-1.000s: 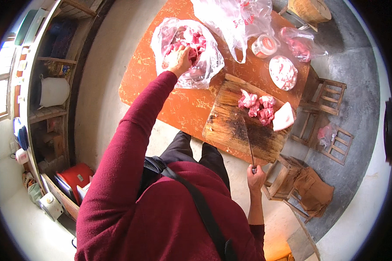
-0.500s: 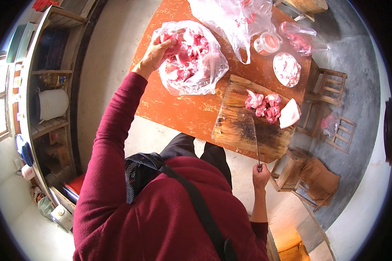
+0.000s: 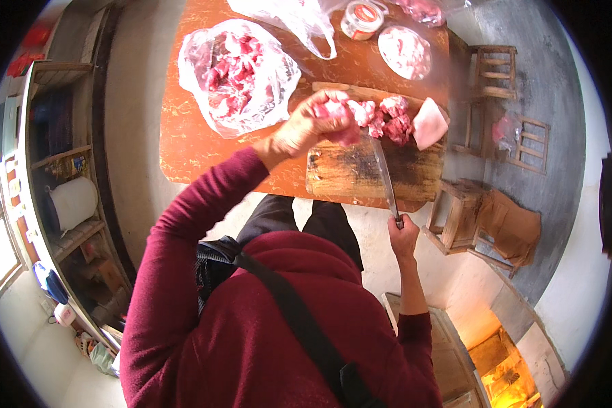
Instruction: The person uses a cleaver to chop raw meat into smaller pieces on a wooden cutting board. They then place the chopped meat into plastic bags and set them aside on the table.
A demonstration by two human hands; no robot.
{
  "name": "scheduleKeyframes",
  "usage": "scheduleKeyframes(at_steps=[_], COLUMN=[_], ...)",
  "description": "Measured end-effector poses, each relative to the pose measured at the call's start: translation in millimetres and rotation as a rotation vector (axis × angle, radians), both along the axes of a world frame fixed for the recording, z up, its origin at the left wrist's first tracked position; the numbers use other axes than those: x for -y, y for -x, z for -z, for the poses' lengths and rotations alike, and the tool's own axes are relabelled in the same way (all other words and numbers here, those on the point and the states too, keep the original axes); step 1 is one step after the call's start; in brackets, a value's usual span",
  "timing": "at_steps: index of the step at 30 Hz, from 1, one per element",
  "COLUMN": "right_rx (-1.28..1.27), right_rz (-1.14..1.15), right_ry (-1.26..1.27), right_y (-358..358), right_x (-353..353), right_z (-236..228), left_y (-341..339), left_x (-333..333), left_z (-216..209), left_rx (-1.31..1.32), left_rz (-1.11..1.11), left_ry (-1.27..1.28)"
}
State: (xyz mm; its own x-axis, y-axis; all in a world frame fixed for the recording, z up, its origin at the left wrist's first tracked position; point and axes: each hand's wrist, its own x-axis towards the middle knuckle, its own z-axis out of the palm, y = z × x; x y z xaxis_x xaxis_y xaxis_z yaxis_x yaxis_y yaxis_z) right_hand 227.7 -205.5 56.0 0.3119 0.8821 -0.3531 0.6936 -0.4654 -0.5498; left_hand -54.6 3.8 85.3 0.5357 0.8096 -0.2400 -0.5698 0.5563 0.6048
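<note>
My left hand [image 3: 304, 128] is closed around a piece of raw meat [image 3: 345, 129], held over the left side of the wooden cutting board [image 3: 360, 168]. The handle of a long knife [image 3: 386, 178] is in my right hand [image 3: 404, 236] at the board's near edge; its blade points away from me, across the board. Several chunks of red meat [image 3: 396, 126] lie toward the back of the board, beside a pale slab of fat or skin [image 3: 429, 124]. To the left, an open clear plastic bag [image 3: 279, 81] holds many more meat pieces.
On the red-brown table [image 3: 183, 153] are a white dish [image 3: 406, 53] of pale pieces, a lidded tub [image 3: 362, 19], a white plastic bag [image 3: 289, 17] and another bag of meat [image 3: 425, 9]. Wooden chairs [image 3: 496, 71] stand at the right; a shelf [image 3: 61, 156] lines the left wall.
My left hand has come from the meat bag to the board, bringing a piece of meat with it. My right hand still holds the knife. The whole view has shifted.
</note>
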Motion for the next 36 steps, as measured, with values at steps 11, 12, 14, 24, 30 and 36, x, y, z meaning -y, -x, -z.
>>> scheduleKeyframes(at_steps=[11, 12, 14, 24, 30, 36], right_rx=[-0.15, -0.149, -0.149, -0.212, -0.229, -0.116], right_rz=[-0.027, -0.051, -0.098, -0.326, -0.327, -0.434], right_ry=[-0.052, -0.059, -0.075, -0.041, 0.01, 0.069], right_y=[-17, -18, -19, 16, 19, 22], right_x=[1, 0, -1, -19, -19, -26], right_z=[2, -1, -7, -32, -39, -30], left_y=[2, 2, 2, -28, -27, -24], left_x=[87, 88, 93, 75, 75, 73], left_z=[103, 105, 112, 92, 92, 93], left_rx=[-0.526, -0.634, -0.85, -1.462, -1.407, -1.338], left_rz=[-0.188, -0.207, -0.242, -0.114, -0.093, -0.074], left_ry=[0.207, 0.126, -0.038, -0.98, -0.962, -0.988])
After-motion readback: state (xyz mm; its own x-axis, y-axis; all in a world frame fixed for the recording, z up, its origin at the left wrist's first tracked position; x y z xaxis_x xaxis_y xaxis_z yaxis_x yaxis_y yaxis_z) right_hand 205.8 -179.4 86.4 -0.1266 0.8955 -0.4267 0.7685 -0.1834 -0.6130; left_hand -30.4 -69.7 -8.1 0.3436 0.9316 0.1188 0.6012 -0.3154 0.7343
